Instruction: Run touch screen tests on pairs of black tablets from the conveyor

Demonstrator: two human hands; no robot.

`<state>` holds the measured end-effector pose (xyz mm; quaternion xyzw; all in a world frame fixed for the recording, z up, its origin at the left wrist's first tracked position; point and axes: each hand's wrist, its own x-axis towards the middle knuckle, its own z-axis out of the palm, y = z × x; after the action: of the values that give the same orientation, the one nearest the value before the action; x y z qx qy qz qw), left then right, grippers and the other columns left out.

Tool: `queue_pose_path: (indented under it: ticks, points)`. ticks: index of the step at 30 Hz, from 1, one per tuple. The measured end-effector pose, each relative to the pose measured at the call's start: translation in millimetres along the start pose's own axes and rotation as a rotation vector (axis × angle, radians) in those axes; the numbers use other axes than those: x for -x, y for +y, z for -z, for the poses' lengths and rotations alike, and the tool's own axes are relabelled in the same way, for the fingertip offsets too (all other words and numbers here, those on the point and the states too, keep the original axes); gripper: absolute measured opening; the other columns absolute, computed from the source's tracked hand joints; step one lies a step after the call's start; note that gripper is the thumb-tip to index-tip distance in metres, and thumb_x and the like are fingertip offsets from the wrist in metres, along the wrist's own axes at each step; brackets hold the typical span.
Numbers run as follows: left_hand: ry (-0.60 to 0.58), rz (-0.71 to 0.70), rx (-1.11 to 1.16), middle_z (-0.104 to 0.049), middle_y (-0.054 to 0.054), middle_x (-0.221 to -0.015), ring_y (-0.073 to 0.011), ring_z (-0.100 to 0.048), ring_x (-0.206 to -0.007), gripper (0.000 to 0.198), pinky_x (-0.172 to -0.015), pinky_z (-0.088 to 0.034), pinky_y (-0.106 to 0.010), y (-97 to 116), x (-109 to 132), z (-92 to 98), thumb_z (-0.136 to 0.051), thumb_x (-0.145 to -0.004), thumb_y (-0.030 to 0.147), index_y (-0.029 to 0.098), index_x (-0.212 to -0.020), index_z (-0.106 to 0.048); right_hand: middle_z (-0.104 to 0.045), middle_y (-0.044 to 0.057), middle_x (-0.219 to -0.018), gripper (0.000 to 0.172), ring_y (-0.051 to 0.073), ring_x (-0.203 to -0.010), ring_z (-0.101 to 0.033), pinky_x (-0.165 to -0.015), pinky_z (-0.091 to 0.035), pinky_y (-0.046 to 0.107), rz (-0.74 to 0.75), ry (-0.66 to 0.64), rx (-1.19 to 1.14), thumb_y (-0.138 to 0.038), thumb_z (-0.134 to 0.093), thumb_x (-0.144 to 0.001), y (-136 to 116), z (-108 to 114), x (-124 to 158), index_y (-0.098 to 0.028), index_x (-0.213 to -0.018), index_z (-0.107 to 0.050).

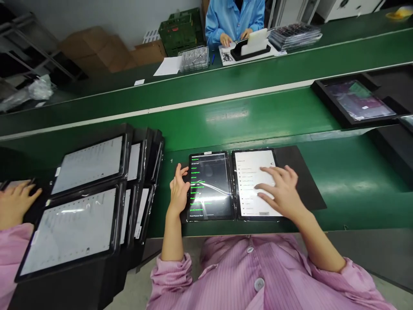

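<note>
Two tablets lie side by side in front of me on a black mat [305, 181]. The left tablet [213, 189] has a dark screen with a column of green text lines. A white list page lights the right tablet [248, 185]. My right hand [280, 191] is over that white screen, fingers spread and nothing held; whether a fingertip touches the glass I cannot tell. Beside the left edge of the dark tablet, my left hand [179, 189] rests with loosely bent, parted fingers and holds nothing.
Stacked black trays with tablets [90, 163] rise at my left, near another person's hand [17, 200]. At the right sit black trays [348, 118], one holding a wrapped tablet [358, 99]. Across the green bench [180, 129], a person in blue [234, 21] works near clear plastic trays [195, 58].
</note>
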<state>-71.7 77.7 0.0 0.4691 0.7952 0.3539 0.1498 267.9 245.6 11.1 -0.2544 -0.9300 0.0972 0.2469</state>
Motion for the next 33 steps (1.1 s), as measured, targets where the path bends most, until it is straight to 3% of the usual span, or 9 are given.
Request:
queue_pose_path:
  ticks: [4, 7, 11, 16, 20, 29, 33]
  points:
    - [-0.078, 0.014, 0.011, -0.049, -0.016, -0.160, -0.0344, -0.049, -0.143, 0.104, -0.119, -0.028, -0.056, 2.1, 0.8, 3.1, -0.048, -0.071, 0.029, 0.019, -0.168, -0.010, -0.065, 0.010, -0.131, 0.044, 0.034, -0.122, -0.055, -0.110, -0.036, 0.061, -0.183, 0.113, -0.092, -0.047, -0.040, -0.107, 36.2, 14.6, 21.6, -0.030, -0.097, -0.080]
    - [-0.100, 0.019, 0.002, -0.048, -0.015, -0.160, -0.0350, -0.048, -0.144, 0.109, -0.120, -0.028, -0.056, 3.9, 1.0, 4.7, -0.049, -0.065, 0.026, 0.019, -0.167, -0.010, -0.067, 0.011, -0.126, 0.046, 0.034, -0.117, -0.059, -0.107, -0.038, 0.060, -0.231, 0.155, -0.114, -0.048, -0.038, -0.107, 44.4, 18.6, 34.5, -0.029, -0.098, -0.079]
    - [-0.088, 0.004, -0.038, -0.050, -0.015, -0.159, -0.0364, -0.049, -0.143, 0.110, -0.119, -0.030, -0.057, 5.3, 1.0, 3.9, -0.051, -0.066, 0.025, 0.021, -0.167, -0.009, -0.066, 0.011, -0.127, 0.044, 0.032, -0.117, -0.058, -0.111, -0.036, 0.060, -0.172, 0.110, -0.096, -0.045, -0.039, -0.108, 29.9, 13.4, 37.0, -0.030, -0.105, -0.080]
    - [-0.079, 0.000, -0.048, -0.051, -0.016, -0.157, -0.0364, -0.050, -0.143, 0.105, -0.119, -0.030, -0.057, 5.5, 0.6, 2.1, -0.051, -0.068, 0.026, 0.019, -0.165, -0.013, -0.056, 0.011, -0.145, 0.040, 0.034, -0.130, -0.049, -0.115, -0.030, 0.064, 0.026, -0.065, -0.014, -0.045, -0.043, -0.108, -7.3, 3.8, 20.4, -0.039, -0.131, -0.075]
    - [-0.065, 0.007, -0.029, -0.051, -0.016, -0.157, -0.0359, -0.050, -0.142, 0.103, -0.119, -0.030, -0.057, 5.3, 0.2, 1.4, -0.050, -0.069, 0.025, 0.018, -0.165, -0.013, -0.049, 0.011, -0.156, 0.038, 0.037, -0.137, -0.043, -0.117, -0.025, 0.067, 0.152, -0.183, 0.033, -0.049, -0.052, -0.105, -29.2, -3.2, 7.8, -0.043, -0.138, -0.070]
    - [-0.083, 0.014, -0.010, -0.051, -0.014, -0.158, -0.0354, -0.050, -0.142, 0.106, -0.120, -0.028, -0.056, 6.3, 0.4, 0.7, -0.051, -0.069, 0.024, 0.019, -0.167, -0.011, -0.047, 0.012, -0.155, 0.039, 0.039, -0.134, -0.044, -0.116, -0.026, 0.072, -0.003, -0.138, 0.034, -0.048, -0.050, -0.105, 0.4, 2.3, 10.7, -0.043, -0.139, -0.070]
    - [-0.073, 0.010, -0.023, -0.051, -0.014, -0.158, -0.0355, -0.050, -0.141, 0.105, -0.119, -0.030, -0.056, 5.1, -0.3, 0.6, -0.049, -0.069, 0.026, 0.019, -0.167, -0.012, -0.049, 0.012, -0.154, 0.039, 0.038, -0.136, -0.043, -0.117, -0.026, 0.071, 0.103, -0.187, 0.050, -0.049, -0.055, -0.104, -9.2, 2.1, 8.9, -0.043, -0.140, -0.069]
